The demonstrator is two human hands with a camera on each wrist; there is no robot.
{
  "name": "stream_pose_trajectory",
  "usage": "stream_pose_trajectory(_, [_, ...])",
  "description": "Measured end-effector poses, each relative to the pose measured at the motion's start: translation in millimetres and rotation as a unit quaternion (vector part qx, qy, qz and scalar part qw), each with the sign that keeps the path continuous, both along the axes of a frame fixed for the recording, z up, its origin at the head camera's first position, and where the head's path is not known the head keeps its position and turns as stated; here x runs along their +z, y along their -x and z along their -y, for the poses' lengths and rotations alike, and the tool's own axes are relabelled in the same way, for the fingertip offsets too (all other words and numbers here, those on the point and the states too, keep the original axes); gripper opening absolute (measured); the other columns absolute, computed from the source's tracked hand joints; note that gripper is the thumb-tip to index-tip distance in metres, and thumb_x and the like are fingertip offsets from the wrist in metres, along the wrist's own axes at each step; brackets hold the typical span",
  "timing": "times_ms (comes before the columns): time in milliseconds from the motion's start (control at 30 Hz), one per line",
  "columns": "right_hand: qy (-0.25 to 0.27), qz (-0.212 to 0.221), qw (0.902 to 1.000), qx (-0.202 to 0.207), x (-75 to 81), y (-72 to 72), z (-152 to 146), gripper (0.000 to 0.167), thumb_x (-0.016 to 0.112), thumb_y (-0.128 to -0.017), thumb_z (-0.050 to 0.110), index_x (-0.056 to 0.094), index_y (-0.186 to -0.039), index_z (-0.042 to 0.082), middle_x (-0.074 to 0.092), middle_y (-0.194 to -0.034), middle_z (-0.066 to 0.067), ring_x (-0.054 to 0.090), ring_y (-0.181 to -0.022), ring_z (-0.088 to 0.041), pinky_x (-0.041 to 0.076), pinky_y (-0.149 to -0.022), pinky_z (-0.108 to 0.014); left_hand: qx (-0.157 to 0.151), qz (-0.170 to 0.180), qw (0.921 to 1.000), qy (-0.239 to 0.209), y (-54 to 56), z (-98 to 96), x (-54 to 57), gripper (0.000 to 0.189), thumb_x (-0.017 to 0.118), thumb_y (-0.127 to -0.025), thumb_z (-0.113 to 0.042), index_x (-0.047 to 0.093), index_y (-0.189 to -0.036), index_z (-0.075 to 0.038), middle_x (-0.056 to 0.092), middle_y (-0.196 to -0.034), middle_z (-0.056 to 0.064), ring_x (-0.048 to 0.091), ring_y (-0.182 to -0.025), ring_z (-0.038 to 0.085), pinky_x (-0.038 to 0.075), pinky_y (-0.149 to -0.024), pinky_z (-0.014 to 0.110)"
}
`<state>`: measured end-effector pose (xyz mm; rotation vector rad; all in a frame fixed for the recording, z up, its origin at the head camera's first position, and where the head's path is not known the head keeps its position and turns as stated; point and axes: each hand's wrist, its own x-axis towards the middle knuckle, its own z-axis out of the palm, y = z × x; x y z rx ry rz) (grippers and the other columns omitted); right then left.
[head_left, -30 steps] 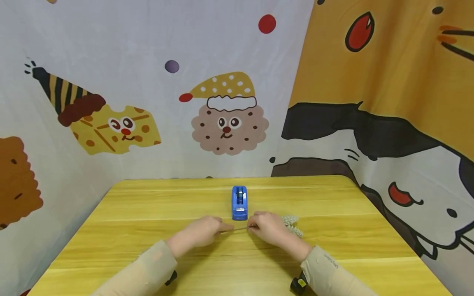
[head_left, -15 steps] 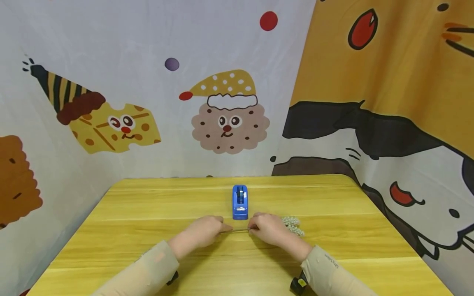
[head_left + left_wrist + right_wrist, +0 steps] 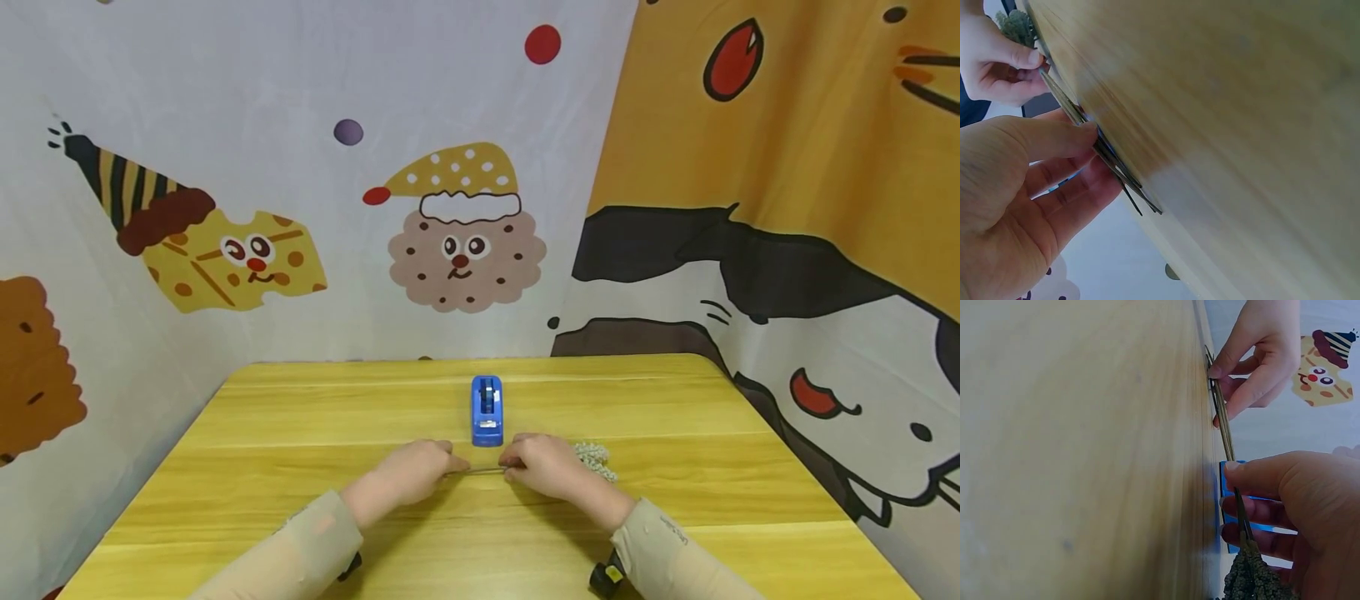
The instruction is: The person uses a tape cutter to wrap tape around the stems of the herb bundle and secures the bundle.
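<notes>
Level between both hands runs a thin bundle of stems (image 3: 486,469) with bumpy grey-green flower heads (image 3: 595,460) at its right end. My left hand (image 3: 411,472) pinches the bundle near its bare ends, thumb against fingertips. In the left wrist view, several dark stem tips (image 3: 1141,199) stick out past those fingers. Closer to the flowers, my right hand (image 3: 546,468) pinches the stems, and the flower heads show beyond its wrist side. The right wrist view has the heads (image 3: 1252,575) at the bottom, below the right fingers. Just behind the hands stands a blue tape dispenser (image 3: 487,411).
A yellow wood-grain table (image 3: 315,400) lies beneath the hands. Behind it hangs a white curtain (image 3: 300,67) printed with cartoon food, and an orange cartoon panel (image 3: 675,150) covers the right side. Dark wrist gear (image 3: 606,577) sits under the right sleeve.
Both hands keep their hold on the stems and have barely moved. The flower heads have turned slightly and look closer together.
</notes>
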<state>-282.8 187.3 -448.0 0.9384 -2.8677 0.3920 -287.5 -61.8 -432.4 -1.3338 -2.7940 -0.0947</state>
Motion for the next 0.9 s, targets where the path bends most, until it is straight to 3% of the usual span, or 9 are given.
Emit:
stream_pose_trajectory(300, [0.007, 0.000, 1.0000, 0.005, 0.6, 1.8, 0.6, 0.014, 0.076, -0.083, 0.023, 0.076, -0.096, 0.017, 0.067, -0.088, 0.009, 0.060, -0.078, -0.004, 0.052, -0.069, -0.027, -0.001, 0.004, 1.0000, -0.001, 0.3, 1.3, -0.3, 0.038, 0.066, -0.087, -0.002, 0.072, -0.118, -0.023, 0.066, -0.094, 0.002, 0.064, -0.079, 0.016, 0.054, -0.073, 0.028])
stream_pose_trajectory(633, [0.003, 0.007, 0.9999, 0.007, 3.8, 0.7, 2.1, 0.020, 0.078, -0.081, 0.028, 0.076, -0.097, 0.016, 0.063, -0.085, 0.009, 0.053, -0.072, -0.002, 0.048, -0.064, -0.024, -0.006, 0.008, 0.9999, -0.012, 0.5, 4.2, 3.2, 0.031, 0.072, -0.083, -0.003, 0.074, -0.110, -0.018, 0.064, -0.088, -0.001, 0.064, -0.080, 0.015, 0.054, -0.074, 0.027])
stream_pose_trajectory(900, [0.005, 0.018, 0.9998, 0.004, 7.1, 2.9, 1.1, 0.022, 0.077, -0.082, 0.030, 0.076, -0.098, 0.016, 0.062, -0.084, 0.010, 0.051, -0.070, -0.002, 0.046, -0.063, -0.023, -0.025, 0.008, 0.9994, -0.020, 3.6, 4.7, 4.8, 0.023, 0.072, -0.084, -0.006, 0.075, -0.104, -0.016, 0.058, -0.078, -0.004, 0.054, -0.068, 0.006, 0.049, -0.064, 0.020])
